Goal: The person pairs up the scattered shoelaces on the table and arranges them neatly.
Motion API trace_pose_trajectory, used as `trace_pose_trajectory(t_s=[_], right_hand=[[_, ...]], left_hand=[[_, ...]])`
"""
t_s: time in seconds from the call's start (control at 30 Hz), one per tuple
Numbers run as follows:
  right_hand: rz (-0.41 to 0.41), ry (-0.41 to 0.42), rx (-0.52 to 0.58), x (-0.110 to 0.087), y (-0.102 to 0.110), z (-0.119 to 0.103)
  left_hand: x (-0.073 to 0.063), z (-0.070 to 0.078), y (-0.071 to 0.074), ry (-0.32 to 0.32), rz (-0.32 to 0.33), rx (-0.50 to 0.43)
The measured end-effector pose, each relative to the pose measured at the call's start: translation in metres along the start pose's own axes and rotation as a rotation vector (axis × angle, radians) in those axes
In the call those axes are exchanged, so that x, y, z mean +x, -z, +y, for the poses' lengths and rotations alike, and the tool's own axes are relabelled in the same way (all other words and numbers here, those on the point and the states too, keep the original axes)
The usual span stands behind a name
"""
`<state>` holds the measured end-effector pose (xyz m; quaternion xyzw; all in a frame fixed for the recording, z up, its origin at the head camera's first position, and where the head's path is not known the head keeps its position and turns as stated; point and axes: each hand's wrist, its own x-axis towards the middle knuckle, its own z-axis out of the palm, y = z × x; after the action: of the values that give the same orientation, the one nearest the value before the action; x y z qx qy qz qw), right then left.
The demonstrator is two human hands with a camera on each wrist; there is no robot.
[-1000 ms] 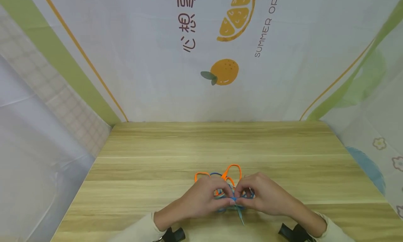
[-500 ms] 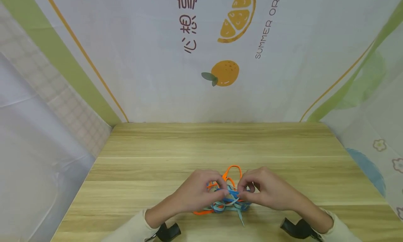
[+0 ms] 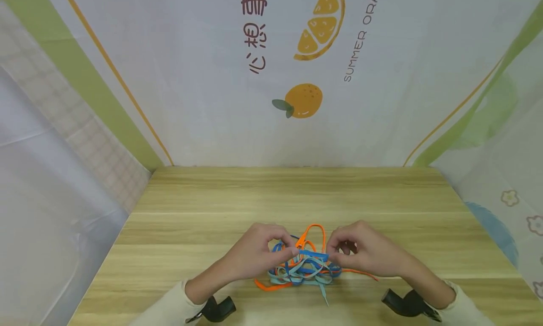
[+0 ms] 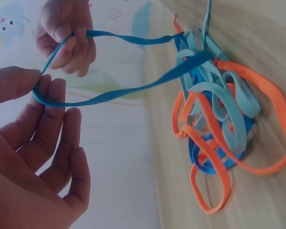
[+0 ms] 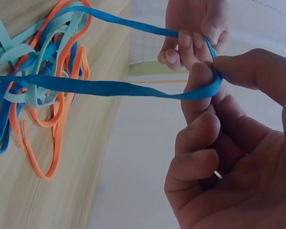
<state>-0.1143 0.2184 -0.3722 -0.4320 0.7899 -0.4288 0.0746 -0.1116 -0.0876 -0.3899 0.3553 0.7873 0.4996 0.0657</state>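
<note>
My left hand and right hand each pinch a blue flat shoelace between thumb and fingertips. A short stretch of it runs taut between them. In the left wrist view both ends of this raised blue loop lead down into a tangled pile on the table. Mixed in that pile are light teal laces, orange laces and more blue lace. The right wrist view shows the blue lace bent around my right index finger under the thumb. Inside the pile, the crossings are partly hidden.
The wooden table stretches out behind and to both sides of the pile. A white printed cloth hangs along its back edge. One orange lace tip sticks out to the right and a teal tip points toward the front.
My hands have moved apart and slightly up, from nearly touching, with the blue lace now stretched between them. More of the tangled pile shows beneath, including the orange tip at right.
</note>
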Motion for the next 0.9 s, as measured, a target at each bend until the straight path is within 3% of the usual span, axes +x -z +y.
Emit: trace_pose_trajectory(t_s=[0.37, 0.9], right_hand=[[-0.007, -0.023, 0.023, -0.005, 0.016, 0.003], [0.008, -0.151, 0.042, -0.021, 0.044, 0.012]], left_hand=[[-0.003, 0.003, 0.014, 0.060, 0.026, 0.048], [-0.007, 0.002, 0.036, 0.122, 0.009, 0.030]])
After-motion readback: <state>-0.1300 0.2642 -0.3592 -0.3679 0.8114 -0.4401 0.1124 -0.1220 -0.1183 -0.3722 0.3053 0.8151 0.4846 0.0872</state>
